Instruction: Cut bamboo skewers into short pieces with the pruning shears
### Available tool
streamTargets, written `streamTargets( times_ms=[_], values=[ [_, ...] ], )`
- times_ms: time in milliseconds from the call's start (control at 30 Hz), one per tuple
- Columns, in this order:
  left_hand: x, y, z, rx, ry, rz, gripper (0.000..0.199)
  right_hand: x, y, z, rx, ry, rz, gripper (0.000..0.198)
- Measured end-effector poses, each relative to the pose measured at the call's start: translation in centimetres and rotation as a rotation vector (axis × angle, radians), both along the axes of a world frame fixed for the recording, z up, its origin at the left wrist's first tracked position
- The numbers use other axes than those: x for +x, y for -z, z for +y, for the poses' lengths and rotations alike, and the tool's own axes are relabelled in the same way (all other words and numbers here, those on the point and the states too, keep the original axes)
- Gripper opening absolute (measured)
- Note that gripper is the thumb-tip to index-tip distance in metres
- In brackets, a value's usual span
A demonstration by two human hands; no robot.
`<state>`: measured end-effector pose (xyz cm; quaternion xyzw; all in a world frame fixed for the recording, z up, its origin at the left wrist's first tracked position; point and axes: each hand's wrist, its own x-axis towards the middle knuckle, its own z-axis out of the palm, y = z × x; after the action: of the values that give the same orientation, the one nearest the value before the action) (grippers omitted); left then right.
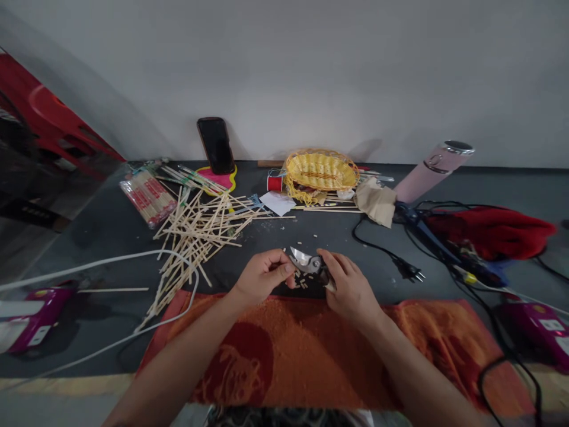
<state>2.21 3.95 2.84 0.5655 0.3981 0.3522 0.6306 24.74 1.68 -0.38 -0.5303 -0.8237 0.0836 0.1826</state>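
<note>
The right hand (351,287) has its grip wrapped around the handles of the pruning shears (316,264), presumably so that a squeeze would work the blade, which points left and slightly far, away from the forearms; the left hand (262,276) has thumb and fingers pinched together just left of the blade tip, a hold that would suit steadying something slim at the cutting edge, though I cannot tell whether anything is between the fingertips; the shears thus lie inside the right grip at their handles, with the blade bridging the gap toward the left one; short pale pieces (303,280) lie on the table (377,267) below and between the hands; the loose pile of thin sticks (200,231) spreads to the left, probably to be within easy reach of the left hand; an orange towel (311,350) lies along the near edge under the forearms, perhaps as padding; the woven basket (322,169) sits far, near the wall, seemingly out of the way
</note>
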Motion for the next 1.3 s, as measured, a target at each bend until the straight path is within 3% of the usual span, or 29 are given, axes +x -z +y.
streamTargets(
  times_ms=[233,333,500,733,900,1133,1300],
  values=[
    [0.5,0.7,-0.3,0.286,-0.171,0.298,0.011,0.1,-0.2,0.4,0.015,0.038,-0.002,0.069],
    [0.5,0.5,-0.6,0.337,-0.186,0.335,0.014,0.3,-0.2,0.5,-0.008,0.007,-0.001,0.073],
    [0.2,-0.2,-0.6,0.263,-0.121,0.259,0.018,0.6,-0.1,0.5,-0.006,-0.035,0.013,0.073],
    [-0.3,-0.3,-0.2,0.008,0.052,0.000,0.025,0.6,0.0,0.4,0.012,-0.082,0.034,0.074],
    [-0.5,-0.8,-0.1,-0.085,0.066,-0.002,0.029,0.6,0.0,0.3,0.027,-0.080,0.034,0.071],
    [-0.4,-0.7,-0.2,-0.054,0.030,0.051,0.031,0.4,-0.2,0.0,0.014,-0.030,0.028,0.067],
    [0.1,-0.2,-0.3,0.074,-0.111,0.149,0.021,0.3,-0.3,0.4,0.005,0.001,0.014,0.065]
  ],
)
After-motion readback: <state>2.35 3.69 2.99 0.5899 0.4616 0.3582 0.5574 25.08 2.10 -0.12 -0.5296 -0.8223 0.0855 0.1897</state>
